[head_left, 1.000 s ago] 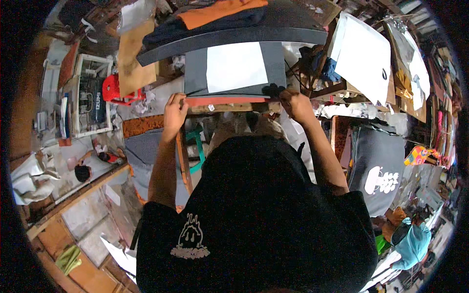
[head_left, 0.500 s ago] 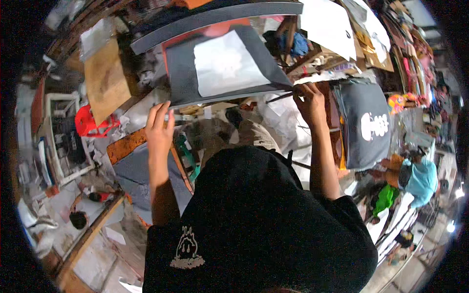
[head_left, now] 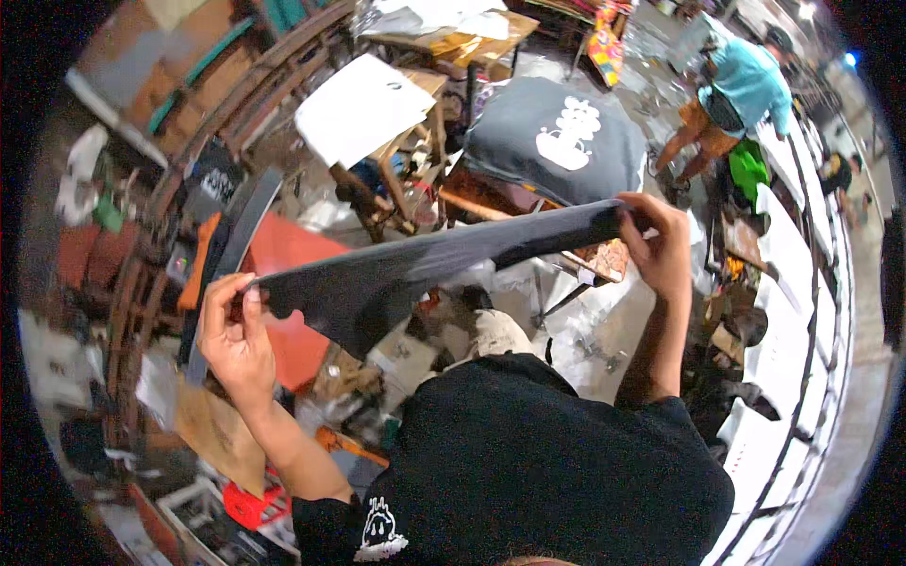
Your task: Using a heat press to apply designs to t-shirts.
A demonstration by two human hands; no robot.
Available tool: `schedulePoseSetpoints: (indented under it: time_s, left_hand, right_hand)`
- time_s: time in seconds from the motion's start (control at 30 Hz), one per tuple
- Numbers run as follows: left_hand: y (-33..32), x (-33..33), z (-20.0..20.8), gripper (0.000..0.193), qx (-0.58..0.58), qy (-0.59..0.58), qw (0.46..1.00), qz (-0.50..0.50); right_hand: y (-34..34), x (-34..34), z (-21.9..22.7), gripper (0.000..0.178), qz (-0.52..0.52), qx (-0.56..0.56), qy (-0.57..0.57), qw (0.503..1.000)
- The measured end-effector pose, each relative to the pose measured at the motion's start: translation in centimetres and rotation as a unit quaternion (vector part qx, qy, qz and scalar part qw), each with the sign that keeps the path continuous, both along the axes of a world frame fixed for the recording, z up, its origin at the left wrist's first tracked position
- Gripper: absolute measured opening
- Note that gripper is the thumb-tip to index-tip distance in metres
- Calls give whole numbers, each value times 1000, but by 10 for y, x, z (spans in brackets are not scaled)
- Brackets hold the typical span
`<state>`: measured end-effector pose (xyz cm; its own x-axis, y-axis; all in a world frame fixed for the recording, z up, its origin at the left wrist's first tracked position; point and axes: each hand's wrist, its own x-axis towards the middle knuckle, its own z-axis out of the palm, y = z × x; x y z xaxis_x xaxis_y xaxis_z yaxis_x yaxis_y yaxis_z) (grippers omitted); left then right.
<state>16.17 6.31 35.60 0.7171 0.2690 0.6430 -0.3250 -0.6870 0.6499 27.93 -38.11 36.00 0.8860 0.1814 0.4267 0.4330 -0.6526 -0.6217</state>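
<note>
A dark grey cloth panel [head_left: 406, 264] is stretched in the air between my hands, its upper edge taut and the rest hanging down in a fold. My left hand [head_left: 236, 325] pinches its left corner between thumb and fingers. Higher up, my right hand [head_left: 661, 236] grips the right corner. Behind the left part of the cloth lies a red board [head_left: 293, 250], partly covered by it. Just beyond my right hand is a stack of dark cloth panels [head_left: 510, 118], the top one bearing a white print. Which side of the held panel carries a print, I cannot tell.
A white sheet [head_left: 363, 108] lies on a wooden stand further off. A long dark bar [head_left: 236, 255] runs beside the red board. At the lower left are a brown board [head_left: 222, 429] and a red plastic item [head_left: 255, 507]. A person in a light blue shirt [head_left: 750, 85] stands at the far right.
The dark panel has come up off the red board, held by both corners. My view and body have turned right, toward the printed stack. The white patch on the panel no longer shows.
</note>
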Motion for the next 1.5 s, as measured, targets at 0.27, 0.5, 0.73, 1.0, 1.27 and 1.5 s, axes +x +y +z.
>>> schedulePoseSetpoints:
  time_s: [0.27,0.5,0.73,1.0,1.27,1.5]
  left_hand:
    - [-82,225,59,10,-21,50,974,-219]
    - [-142,461,52,16,0,141,922,-361]
    - [-203,609,70,20,34,43,900,-433]
    - [-198,616,80,19,-22,21,895,-446]
    - [-181,552,-15,13,-20,82,924,-372]
    - [-168,477,-147,11,-29,109,920,-376]
  right_hand:
    - [-123,59,18,12,-158,50,-75,983]
    - [-219,203,22,16,-115,123,-34,985]
    - [-268,291,80,23,-158,191,-19,969]
    - [-261,287,107,25,-139,188,-86,969]
    - [-222,227,15,21,-187,178,-29,966]
    - [-175,153,-108,16,-225,248,116,935]
